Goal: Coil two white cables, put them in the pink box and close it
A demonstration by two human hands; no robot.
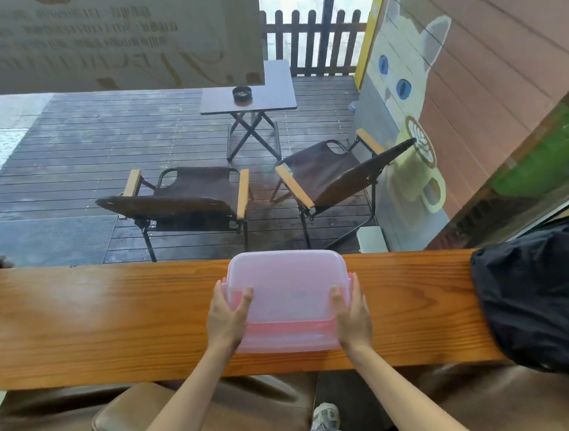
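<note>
Head view. The pink box (289,301) sits on the wooden surface (113,319), directly between the two hands. Its long axis runs left to right, across the line of the forearms. The lid appears to be on; whether it is fully seated all round cannot be told.

The left hand (228,318) forms a closed grip on the left end of the pink box: thumb laid over the lid, fingers wrapped round the side wall. The right hand (352,312) holds the right end in mirror fashion, thumb on the lid, fingers round the side. Both grips sit toward the near half of the box, so most of the lid lies ahead of them, away from the body. Neither hand is nearer than the other; the box is centred.

No white cables are visible; the translucent walls do not reveal the contents.

Judgement: the closing step is in hand. Downward pressure at both ends would seat the lid evenly.

A black bag (544,295) lies well to the right of the right-hand grip, clear of the box.
</note>
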